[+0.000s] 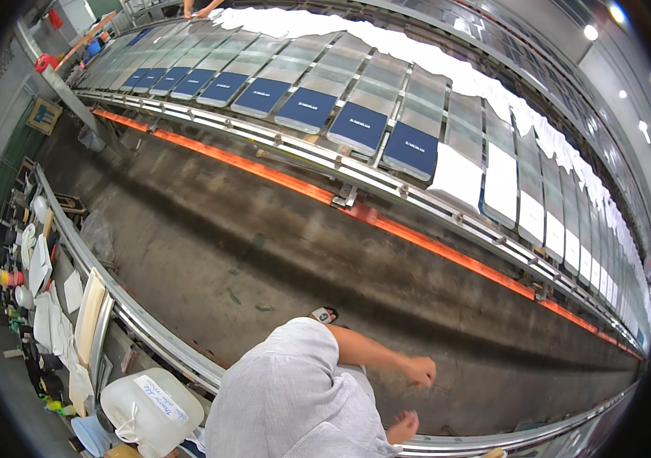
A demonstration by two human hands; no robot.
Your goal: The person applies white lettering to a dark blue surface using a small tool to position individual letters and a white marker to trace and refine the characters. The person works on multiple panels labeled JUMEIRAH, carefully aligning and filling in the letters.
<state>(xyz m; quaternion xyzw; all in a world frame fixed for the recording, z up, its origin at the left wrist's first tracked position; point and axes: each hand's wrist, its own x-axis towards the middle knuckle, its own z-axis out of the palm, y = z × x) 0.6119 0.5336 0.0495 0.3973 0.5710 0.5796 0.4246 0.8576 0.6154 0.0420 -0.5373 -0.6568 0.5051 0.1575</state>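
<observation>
My left hand (421, 372) is held out in front of my grey shirt (280, 389), its fingers curled into a loose fist with nothing showing in it. Lower in the picture, my right hand (403, 427) appears slightly blurred, fingers partly apart and holding nothing I can see. Both hands are over the concrete floor, apart from the long printing table (386, 76). On that table lie several dark blue printed fabric panels (411, 150) on narrow boards, in a row. White panels (501, 183) continue the row to the right.
An orange rail (241, 165) runs along the table's near side. Crumpled white cloth (402, 52) lies along its far side. A metal rail (150, 324) borders the lower left, beside a translucent plastic jug (177, 427) and cluttered supplies. Another person's hands (202, 11) are at the far table end.
</observation>
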